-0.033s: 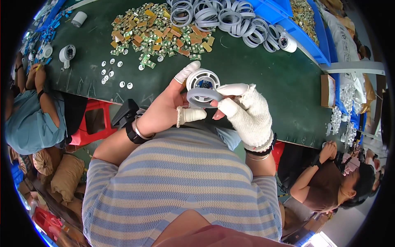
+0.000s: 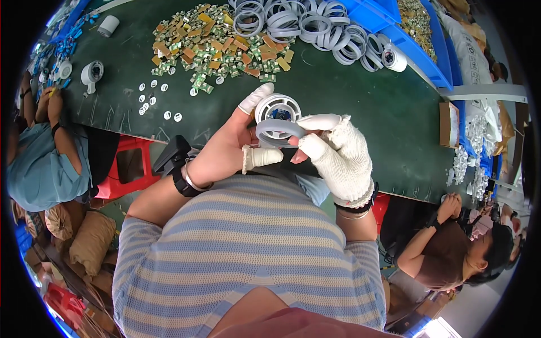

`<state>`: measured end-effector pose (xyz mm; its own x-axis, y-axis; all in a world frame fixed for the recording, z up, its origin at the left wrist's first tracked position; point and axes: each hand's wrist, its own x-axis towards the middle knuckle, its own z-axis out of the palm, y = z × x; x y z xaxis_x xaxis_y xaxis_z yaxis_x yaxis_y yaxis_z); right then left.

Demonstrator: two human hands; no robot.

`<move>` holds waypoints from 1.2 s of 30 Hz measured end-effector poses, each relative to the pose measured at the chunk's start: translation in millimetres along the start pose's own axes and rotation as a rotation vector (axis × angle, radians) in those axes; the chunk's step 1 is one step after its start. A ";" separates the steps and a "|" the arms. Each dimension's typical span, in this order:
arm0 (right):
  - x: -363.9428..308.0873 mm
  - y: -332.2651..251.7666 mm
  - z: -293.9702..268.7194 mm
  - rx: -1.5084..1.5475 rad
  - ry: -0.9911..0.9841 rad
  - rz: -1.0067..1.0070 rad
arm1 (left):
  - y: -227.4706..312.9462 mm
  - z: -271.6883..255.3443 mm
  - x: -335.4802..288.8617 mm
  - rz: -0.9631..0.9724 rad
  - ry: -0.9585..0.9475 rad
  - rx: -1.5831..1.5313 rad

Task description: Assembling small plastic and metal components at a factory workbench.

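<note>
My left hand (image 2: 224,149), with white covers on its thumb and one finger, is closed round a white round housing (image 2: 292,105). The housing's open face shows a spoked rim and a small blue circuit board (image 2: 283,114). A grey plastic ring (image 2: 273,139) overlaps the near side of that face, tilted and not seated around it. My right hand (image 2: 345,158) wears a white knitted glove that leaves some fingertips bare. Its thumb and fingers pinch the ring's right edge.
Beyond my hands lie a heap of small green and orange circuit boards (image 2: 220,45), several white discs (image 2: 167,115) and piled grey rings (image 2: 315,25). Blue bins (image 2: 414,48) stand far right. Other white housings (image 2: 394,58) rest on the green table (image 2: 394,129). People sit at both sides.
</note>
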<state>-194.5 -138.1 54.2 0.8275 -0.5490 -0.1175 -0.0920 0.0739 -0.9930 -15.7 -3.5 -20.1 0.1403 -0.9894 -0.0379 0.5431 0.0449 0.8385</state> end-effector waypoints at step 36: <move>-1.1 10.9 0.3 -0.528 0.097 -0.421 | -8.1 0.4 -1.3 0.101 0.068 -0.048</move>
<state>-196.2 -136.4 43.6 0.8010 -0.5157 0.3041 -0.0510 -0.5648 -0.8236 -20.6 -2.7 -26.6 0.2508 -0.9680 0.0073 0.5619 0.1518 0.8132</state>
